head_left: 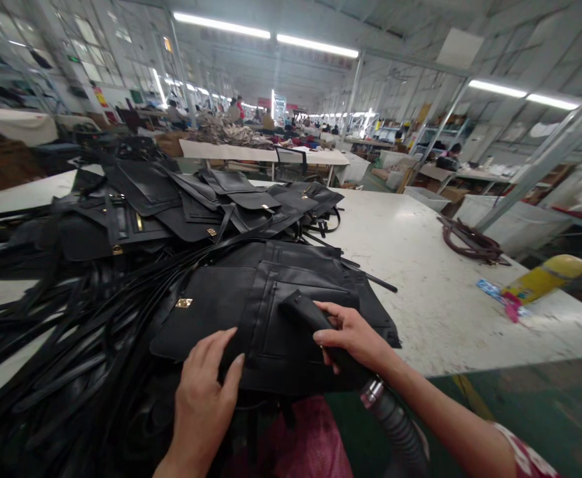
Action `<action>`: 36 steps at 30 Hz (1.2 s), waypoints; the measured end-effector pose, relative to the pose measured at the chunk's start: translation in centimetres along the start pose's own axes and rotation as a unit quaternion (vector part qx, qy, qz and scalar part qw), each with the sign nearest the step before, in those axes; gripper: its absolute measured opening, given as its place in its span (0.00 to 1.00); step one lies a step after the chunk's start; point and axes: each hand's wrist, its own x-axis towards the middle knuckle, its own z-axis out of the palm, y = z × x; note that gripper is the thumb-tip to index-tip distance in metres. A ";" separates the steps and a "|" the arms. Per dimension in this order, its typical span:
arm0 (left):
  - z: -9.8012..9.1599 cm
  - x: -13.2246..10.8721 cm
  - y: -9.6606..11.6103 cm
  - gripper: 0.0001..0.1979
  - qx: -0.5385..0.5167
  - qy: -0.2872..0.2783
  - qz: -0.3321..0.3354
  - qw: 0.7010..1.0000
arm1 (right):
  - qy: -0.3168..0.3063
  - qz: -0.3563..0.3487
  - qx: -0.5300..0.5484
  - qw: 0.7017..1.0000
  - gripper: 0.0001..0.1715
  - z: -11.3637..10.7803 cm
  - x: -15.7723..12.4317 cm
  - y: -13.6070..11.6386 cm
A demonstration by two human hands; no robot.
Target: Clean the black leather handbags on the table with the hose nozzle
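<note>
Pressing your left hand (206,392) flat, fingers spread, keep the black bag panel (266,318) taut on the bench (430,279); with your right hand (353,335) clamped around the hose nozzle (311,315), sweep slowly along the pocket seams.

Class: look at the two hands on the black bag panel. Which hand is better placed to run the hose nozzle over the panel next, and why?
Probably the right hand: it already grips the black nozzle on its hose, tip on the bag panel. The left hand lies flat on the panel, holding it down.
</note>
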 end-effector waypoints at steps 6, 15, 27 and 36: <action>5.0 1.7 1.0 0.24 0.159 -0.087 0.178 0.967 | -0.038 0.001 -0.021 0.999 0.33 0.4 2.4 -0.7; 6.2 0.5 0.6 0.23 0.192 -0.077 0.171 0.963 | -0.009 -0.016 -0.022 1.000 0.33 1.4 6.8 -0.5; 6.4 -0.2 0.1 0.20 0.136 -0.042 0.147 0.979 | 0.018 -0.045 -0.016 0.999 0.35 1.8 7.0 0.8; 5.5 10.1 -0.7 0.24 0.002 -0.025 -0.007 1.000 | 0.176 -0.111 0.017 0.978 0.38 0.0 5.7 1.5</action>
